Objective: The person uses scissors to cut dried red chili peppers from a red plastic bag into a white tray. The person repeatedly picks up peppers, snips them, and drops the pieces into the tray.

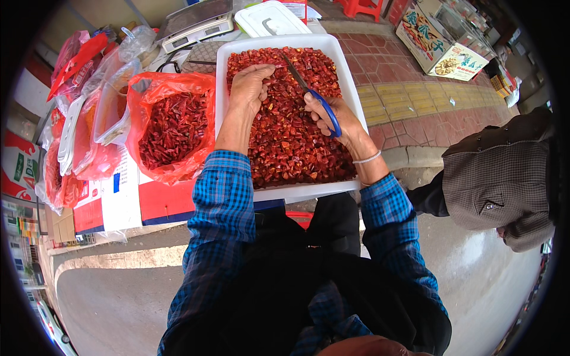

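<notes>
A white plastic tub (358, 100) in front of me holds a thick layer of cut dried red chili pieces (294, 147). Above its far half, my left hand (250, 86) has its thumb and fingers pinched together on what looks like a dried red chili, mostly hidden by the fingers. My right hand (336, 116) grips scissors (297, 75) by their blue handles. Their dark blades point away from me and lie just right of my left fingertips. Left of the tub, an open red plastic bag (133, 129) contains whole dried red chilies (176, 127).
Bagged goods (80, 129) and a clear plastic container (109, 113) crowd the table's left. A weighing scale (196, 33), a patterned pouch (200, 57) and a white lid (271, 20) sit beyond. A person in a checked jacket (498, 178) stands at right; printed cartons (438, 44) are behind.
</notes>
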`<state>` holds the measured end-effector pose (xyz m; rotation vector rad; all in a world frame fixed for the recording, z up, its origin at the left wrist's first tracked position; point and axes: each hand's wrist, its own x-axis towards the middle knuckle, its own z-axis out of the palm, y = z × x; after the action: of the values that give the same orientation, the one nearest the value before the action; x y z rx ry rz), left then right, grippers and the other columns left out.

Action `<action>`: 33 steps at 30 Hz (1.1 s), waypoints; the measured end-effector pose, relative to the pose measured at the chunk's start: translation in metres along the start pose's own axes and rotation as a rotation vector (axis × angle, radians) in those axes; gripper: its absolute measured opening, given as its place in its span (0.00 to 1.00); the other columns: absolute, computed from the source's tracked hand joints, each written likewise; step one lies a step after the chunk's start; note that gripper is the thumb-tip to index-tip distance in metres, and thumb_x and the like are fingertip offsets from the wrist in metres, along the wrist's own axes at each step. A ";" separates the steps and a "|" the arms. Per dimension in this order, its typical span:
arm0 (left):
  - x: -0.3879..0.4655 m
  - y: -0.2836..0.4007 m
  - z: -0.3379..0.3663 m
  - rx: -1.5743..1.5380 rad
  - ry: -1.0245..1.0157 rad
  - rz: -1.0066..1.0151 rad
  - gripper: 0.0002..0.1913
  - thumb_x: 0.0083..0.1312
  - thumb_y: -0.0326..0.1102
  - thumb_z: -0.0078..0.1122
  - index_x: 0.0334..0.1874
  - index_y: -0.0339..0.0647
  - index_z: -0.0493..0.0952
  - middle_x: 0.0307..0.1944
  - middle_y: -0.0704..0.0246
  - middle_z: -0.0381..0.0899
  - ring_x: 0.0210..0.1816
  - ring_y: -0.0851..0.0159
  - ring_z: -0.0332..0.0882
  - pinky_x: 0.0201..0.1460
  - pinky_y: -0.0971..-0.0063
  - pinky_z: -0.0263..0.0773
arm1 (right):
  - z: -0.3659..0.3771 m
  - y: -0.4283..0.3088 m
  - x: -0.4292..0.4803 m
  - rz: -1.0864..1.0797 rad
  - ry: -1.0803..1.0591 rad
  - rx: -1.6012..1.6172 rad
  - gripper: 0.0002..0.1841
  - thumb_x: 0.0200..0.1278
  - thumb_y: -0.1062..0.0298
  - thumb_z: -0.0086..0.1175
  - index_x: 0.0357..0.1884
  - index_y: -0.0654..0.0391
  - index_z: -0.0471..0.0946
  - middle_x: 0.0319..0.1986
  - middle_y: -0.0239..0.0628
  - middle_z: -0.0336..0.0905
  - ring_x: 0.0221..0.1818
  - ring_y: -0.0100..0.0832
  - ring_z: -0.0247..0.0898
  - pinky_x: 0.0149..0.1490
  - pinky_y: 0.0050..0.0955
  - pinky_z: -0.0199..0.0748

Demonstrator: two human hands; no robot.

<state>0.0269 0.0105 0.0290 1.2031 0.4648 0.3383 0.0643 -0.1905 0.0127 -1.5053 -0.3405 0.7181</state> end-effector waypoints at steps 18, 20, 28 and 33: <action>0.007 -0.003 -0.009 -0.037 0.060 -0.075 0.07 0.61 0.30 0.62 0.41 0.40 0.80 0.22 0.75 0.69 0.14 0.79 0.57 0.15 0.85 0.52 | -0.004 0.001 -0.002 0.006 -0.005 -0.066 0.28 0.52 0.40 0.64 0.24 0.61 0.74 0.14 0.28 0.67 0.10 0.17 0.61 0.13 0.16 0.57; 0.008 -0.003 -0.011 -0.113 0.068 -0.085 0.07 0.60 0.29 0.62 0.40 0.41 0.80 0.22 0.75 0.70 0.15 0.79 0.57 0.15 0.86 0.54 | -0.002 0.002 -0.002 0.001 0.012 -0.116 0.30 0.50 0.36 0.63 0.24 0.58 0.73 0.17 0.27 0.67 0.14 0.17 0.63 0.16 0.15 0.61; 0.005 -0.005 -0.004 -0.052 0.036 -0.091 0.10 0.62 0.32 0.61 0.45 0.41 0.78 0.20 0.78 0.66 0.14 0.80 0.56 0.15 0.86 0.52 | 0.000 0.002 -0.003 -0.016 -0.037 -0.135 0.31 0.46 0.31 0.63 0.23 0.55 0.72 0.16 0.25 0.65 0.16 0.17 0.65 0.18 0.13 0.64; 0.003 -0.005 -0.002 -0.028 0.013 -0.083 0.09 0.62 0.32 0.61 0.44 0.41 0.78 0.21 0.77 0.66 0.14 0.80 0.56 0.15 0.86 0.52 | 0.001 0.004 -0.003 -0.028 -0.005 -0.139 0.32 0.46 0.31 0.63 0.21 0.55 0.71 0.15 0.26 0.65 0.14 0.17 0.63 0.17 0.14 0.62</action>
<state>0.0281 0.0118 0.0229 1.1515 0.5185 0.2804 0.0611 -0.1920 0.0099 -1.6271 -0.4214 0.6876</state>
